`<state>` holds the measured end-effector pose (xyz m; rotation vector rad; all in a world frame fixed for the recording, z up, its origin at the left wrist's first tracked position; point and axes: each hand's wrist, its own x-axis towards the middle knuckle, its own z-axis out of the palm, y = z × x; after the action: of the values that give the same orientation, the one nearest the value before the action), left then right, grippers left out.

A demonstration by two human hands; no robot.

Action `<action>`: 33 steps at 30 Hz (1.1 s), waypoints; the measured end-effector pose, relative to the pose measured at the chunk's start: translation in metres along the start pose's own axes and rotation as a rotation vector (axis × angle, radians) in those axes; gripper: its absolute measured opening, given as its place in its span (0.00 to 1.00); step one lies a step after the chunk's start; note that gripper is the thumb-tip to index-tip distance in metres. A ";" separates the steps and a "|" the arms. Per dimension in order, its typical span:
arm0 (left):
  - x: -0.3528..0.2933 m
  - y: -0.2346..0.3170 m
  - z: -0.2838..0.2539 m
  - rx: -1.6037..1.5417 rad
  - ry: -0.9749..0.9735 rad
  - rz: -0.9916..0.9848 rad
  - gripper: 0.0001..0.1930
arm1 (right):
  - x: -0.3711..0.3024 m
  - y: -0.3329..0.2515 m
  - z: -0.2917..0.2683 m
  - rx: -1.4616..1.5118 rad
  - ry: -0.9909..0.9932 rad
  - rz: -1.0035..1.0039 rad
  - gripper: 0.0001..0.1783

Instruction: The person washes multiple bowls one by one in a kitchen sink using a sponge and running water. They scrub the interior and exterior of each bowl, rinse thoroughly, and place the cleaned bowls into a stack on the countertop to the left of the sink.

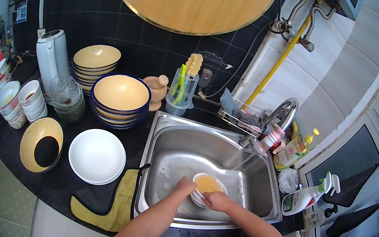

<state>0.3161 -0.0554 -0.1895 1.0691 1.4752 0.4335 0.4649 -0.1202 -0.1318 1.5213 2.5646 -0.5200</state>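
Low in the steel sink (256, 196) is a small white bowl (196, 198), with what looks like another bowl's rim just beneath it. Something pale yellow (208, 183) fills its inside; I cannot make out whether it is a cloth, a sponge or the bowl's contents. My left hand (184, 187) grips the bowl's left rim, fingers closed. At the near right rim my right hand (216, 201) is closed on it too, its fingertips partly hidden. A thin stream of water runs from the faucet (287, 114) into the sink, right of the bowl.
Left of the sink lie a yellow cloth (103, 212), white bowls (97, 156), a cream bowl (31, 144), stacked blue-rimmed bowls (122, 93), glass bowls (66, 94) and cups (32, 96). Behind stands a utensil holder (180, 95). A soap bottle (292, 152) and spray bottle (301, 200) flank the right.
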 end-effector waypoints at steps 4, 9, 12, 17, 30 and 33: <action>0.015 -0.010 0.013 -0.172 -0.107 0.010 0.09 | -0.009 0.003 -0.007 -0.038 -0.115 0.034 0.16; 0.018 -0.014 0.025 -0.169 -0.407 -0.154 0.07 | 0.004 -0.014 0.011 -0.037 -0.084 0.176 0.19; 0.031 -0.023 0.028 0.004 -0.408 -0.039 0.06 | 0.020 -0.005 0.026 0.062 0.011 0.198 0.18; -0.013 0.000 0.015 0.213 -0.306 0.081 0.07 | 0.018 0.004 0.038 0.117 0.013 0.143 0.18; -0.019 0.000 0.015 0.446 -0.184 0.245 0.11 | -0.023 0.014 -0.007 0.282 0.228 0.138 0.16; -0.020 0.013 0.012 0.360 -0.172 0.203 0.17 | -0.030 0.022 -0.014 0.570 0.244 0.367 0.17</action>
<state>0.3297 -0.0685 -0.1705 1.5122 1.3246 0.2127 0.4996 -0.1310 -0.1159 2.3020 2.3113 -1.1406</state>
